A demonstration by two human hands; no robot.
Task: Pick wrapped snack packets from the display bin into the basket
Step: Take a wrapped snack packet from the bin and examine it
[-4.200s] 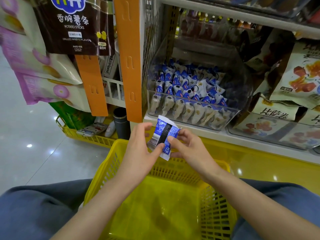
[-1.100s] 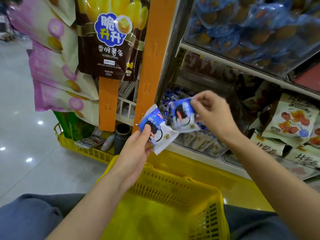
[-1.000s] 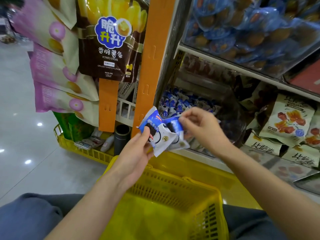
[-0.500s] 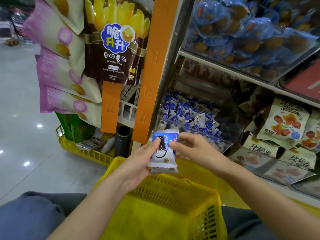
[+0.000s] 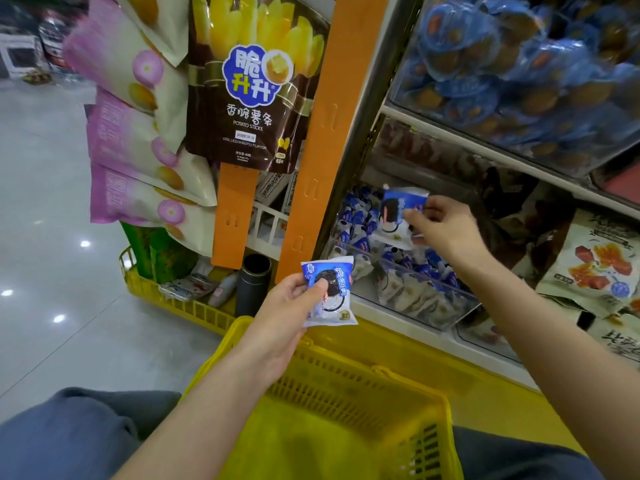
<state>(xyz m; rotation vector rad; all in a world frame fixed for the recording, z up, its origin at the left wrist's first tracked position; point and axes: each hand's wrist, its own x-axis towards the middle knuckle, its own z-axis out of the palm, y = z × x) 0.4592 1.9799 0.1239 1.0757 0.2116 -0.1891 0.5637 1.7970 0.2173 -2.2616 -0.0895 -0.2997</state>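
Note:
My left hand (image 5: 287, 306) grips a blue and white snack packet (image 5: 330, 294), which looks like a stack, above the far rim of the yellow basket (image 5: 346, 386) on my lap. My right hand (image 5: 445, 226) pinches another blue and white packet (image 5: 398, 214) over the clear display bin (image 5: 415, 299), which holds several more of the same packets. The basket's floor looks bare where it shows.
An orange shelf post (image 5: 322, 140) stands left of the bin. Hanging bags of potato sticks (image 5: 247, 81) and purple snack bags (image 5: 135, 140) are at the left. Blue wrapped cakes (image 5: 519, 71) fill the upper shelf. A second yellow basket (image 5: 180, 303) sits on the floor.
My right hand left the packets held in my left hand, reached up to the bin and now lifts another packet. My left hand stayed above the basket.

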